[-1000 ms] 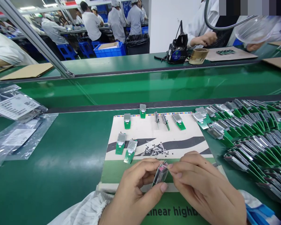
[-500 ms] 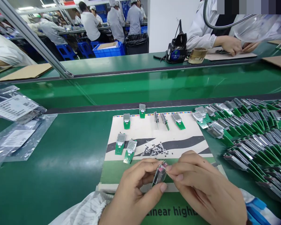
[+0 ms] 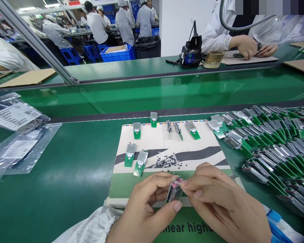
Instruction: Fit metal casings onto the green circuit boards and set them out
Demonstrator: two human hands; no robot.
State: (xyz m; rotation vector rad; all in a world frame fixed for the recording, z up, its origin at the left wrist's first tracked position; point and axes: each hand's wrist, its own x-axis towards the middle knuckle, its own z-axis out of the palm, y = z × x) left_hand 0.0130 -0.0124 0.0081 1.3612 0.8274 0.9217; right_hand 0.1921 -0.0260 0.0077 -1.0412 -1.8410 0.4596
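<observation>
Between thumb and fingers, my left hand (image 3: 148,206) grips a small circuit board with a display module (image 3: 174,192), tilted, its pinkish end facing up. My right hand (image 3: 218,199) is closed, thumb and forefinger pinched at that upper end; whether a small part sits in the pinch is hidden. Beneath both hands lies a printed cardboard sheet (image 3: 116,185). Just beyond them, a scatter of tiny black and white pieces (image 3: 168,161) rests on the sheet. Several like boards stand or lie around it, among them one green board (image 3: 141,163) close to my left hand.
Dense rows of similar boards (image 3: 276,155) fill the table's right side. Labelled plastic bags (image 3: 17,116) lie at the left. Across the green channel, a co-worker's hands (image 3: 250,47) work beside a tape roll (image 3: 214,59) and a black device (image 3: 191,50). A metal post (image 3: 38,44) slants at left.
The held board has turned and shifted slightly right, showing more of its pinkish end. My right hand has moved slightly with it. Across the channel, the co-worker's hands have shifted.
</observation>
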